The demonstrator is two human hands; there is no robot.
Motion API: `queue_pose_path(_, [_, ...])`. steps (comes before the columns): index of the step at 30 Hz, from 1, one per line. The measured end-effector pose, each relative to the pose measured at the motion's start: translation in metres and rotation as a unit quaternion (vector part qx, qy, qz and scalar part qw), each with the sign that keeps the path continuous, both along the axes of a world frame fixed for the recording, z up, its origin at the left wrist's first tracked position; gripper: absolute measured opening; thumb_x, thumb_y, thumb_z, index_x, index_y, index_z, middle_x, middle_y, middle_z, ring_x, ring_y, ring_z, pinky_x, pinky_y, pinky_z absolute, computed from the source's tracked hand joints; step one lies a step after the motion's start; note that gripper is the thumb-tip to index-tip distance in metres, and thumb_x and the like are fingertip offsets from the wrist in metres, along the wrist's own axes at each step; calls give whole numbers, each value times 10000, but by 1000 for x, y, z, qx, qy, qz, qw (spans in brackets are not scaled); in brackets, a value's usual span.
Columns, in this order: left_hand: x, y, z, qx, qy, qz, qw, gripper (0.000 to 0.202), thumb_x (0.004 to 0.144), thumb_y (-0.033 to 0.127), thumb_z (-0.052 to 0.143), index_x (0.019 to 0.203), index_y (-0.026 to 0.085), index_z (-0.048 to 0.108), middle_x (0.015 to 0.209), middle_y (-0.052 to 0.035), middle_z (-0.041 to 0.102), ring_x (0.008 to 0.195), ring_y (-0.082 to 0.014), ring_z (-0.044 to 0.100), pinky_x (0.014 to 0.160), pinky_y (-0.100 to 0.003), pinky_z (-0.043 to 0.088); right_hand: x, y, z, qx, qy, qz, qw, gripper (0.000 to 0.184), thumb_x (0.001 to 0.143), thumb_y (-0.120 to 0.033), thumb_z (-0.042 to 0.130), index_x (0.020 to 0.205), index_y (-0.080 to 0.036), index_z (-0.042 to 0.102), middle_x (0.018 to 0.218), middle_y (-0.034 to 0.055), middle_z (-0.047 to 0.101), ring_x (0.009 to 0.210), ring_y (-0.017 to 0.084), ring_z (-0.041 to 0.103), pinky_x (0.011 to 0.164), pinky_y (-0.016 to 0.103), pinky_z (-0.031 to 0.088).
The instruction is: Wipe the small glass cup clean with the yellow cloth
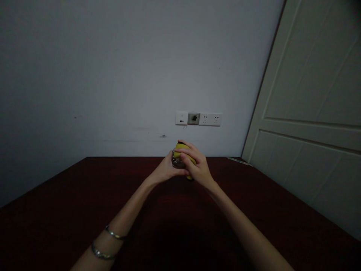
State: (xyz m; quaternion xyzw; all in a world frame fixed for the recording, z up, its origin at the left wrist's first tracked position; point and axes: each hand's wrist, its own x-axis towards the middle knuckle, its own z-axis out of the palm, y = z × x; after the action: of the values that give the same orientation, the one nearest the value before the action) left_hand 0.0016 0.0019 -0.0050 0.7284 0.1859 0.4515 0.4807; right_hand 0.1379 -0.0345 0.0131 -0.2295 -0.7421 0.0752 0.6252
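Observation:
Just above the far middle of the table, my left hand (166, 169) is closed around a clear, shiny piece of glassware (177, 163), which looks like a glass or small jar. Most of it is hidden by fingers and cloth. My right hand (196, 162) grips a yellow cloth (182, 147) with dark edging and presses it against the glassware. A bit of the cloth hangs out below the right fingers. Both hands meet at the glassware.
The dark red table (113, 195) reaches a pale wall (126, 75) carrying a row of sockets and switches (210, 119). On the right stands a panelled, light-coloured door (310, 94). A flat strip (238, 161) lies along the table's far right edge.

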Motion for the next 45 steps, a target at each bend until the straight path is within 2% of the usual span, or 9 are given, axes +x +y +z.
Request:
queue_pose_path(8, [-1, -5, 1, 13, 51, 51, 997, 816, 510, 258, 839, 1201, 142, 421, 1207, -145, 544, 1136, -276, 517, 971, -444, 406, -3, 21, -6, -135, 176, -10, 975, 298, 831, -430, 544, 918, -206, 718, 1008, 60, 711, 970, 211, 643, 905, 372, 483])
queue_pose_path(12, [1, -6, 1, -13, 38, 43, 998, 794, 542, 256, 822, 1207, 139, 403, 1172, -147, 565, 1078, -264, 556, 924, -438, 443, -1, 12, -5, -73, 120, -13, 990, 222, 829, -368, 567, 911, -239, 727, 1112, 50, 673, 1071, 204, 600, 958, 360, 447])
queue_pose_path(16, [2, -6, 3, 16, 39, 64, 997, 728, 557, 259, 810, 1169, 141, 433, 1163, -136, 570, 1062, -254, 564, 921, -435, 444, -1, 6, -3, -15, 58, -10, 998, 180, 825, -293, 578, 917, -255, 728, 1176, 48, 637, 1106, 196, 579, 979, 357, 427])
queue_pose_path(23, [1, -7, 3, 18, 69, 118, 990, 776, 500, 306, 836, 1138, 123, 433, 1173, -152, 563, 1089, -268, 552, 951, -439, 428, 0, 20, -5, -122, 129, -22, 984, 254, 825, -379, 560, 945, -223, 722, 1056, 61, 698, 1037, 216, 622, 959, 387, 453])
queue_pose_path(27, [0, -2, -1, 41, 73, 104, 991, 748, 522, 277, 822, 1142, 135, 428, 1169, -142, 568, 1065, -254, 568, 917, -411, 453, 4, 13, -5, -52, 2, -42, 998, 229, 845, -322, 546, 987, -251, 711, 1169, 64, 644, 1117, 206, 574, 982, 380, 430])
queue_pose_path(31, [-2, 2, -5, 58, 91, 105, 989, 660, 568, 271, 786, 1116, 132, 447, 1099, -133, 601, 974, -247, 609, 842, -401, 484, 7, 3, -2, 6, -103, -40, 994, 238, 847, -279, 547, 1035, -270, 693, 1281, 62, 568, 1165, 205, 535, 994, 394, 415])
queue_pose_path(36, [-2, -3, -2, 106, 107, 159, 976, 767, 517, 337, 816, 1154, 140, 437, 1129, -129, 589, 1024, -266, 583, 896, -431, 451, 6, 9, 1, -35, -32, -52, 998, 229, 851, -309, 537, 991, -254, 710, 1143, 64, 654, 1081, 200, 589, 964, 382, 440])
queue_pose_path(41, [-1, -8, 1, 100, 128, 167, 973, 895, 454, 384, 843, 1206, 146, 419, 1137, -135, 590, 1084, -291, 551, 935, -454, 425, 7, 19, -2, -126, 54, -45, 990, 258, 832, -391, 553, 933, -229, 725, 1013, 53, 711, 997, 214, 634, 942, 390, 465])
queue_pose_path(45, [-2, -4, -1, 90, 128, 180, 971, 826, 479, 358, 831, 1172, 134, 442, 1117, -134, 599, 1031, -275, 578, 897, -428, 450, 6, 14, -4, -75, 14, -57, 995, 240, 846, -347, 544, 981, -247, 714, 1103, 56, 678, 1064, 209, 603, 968, 385, 443])
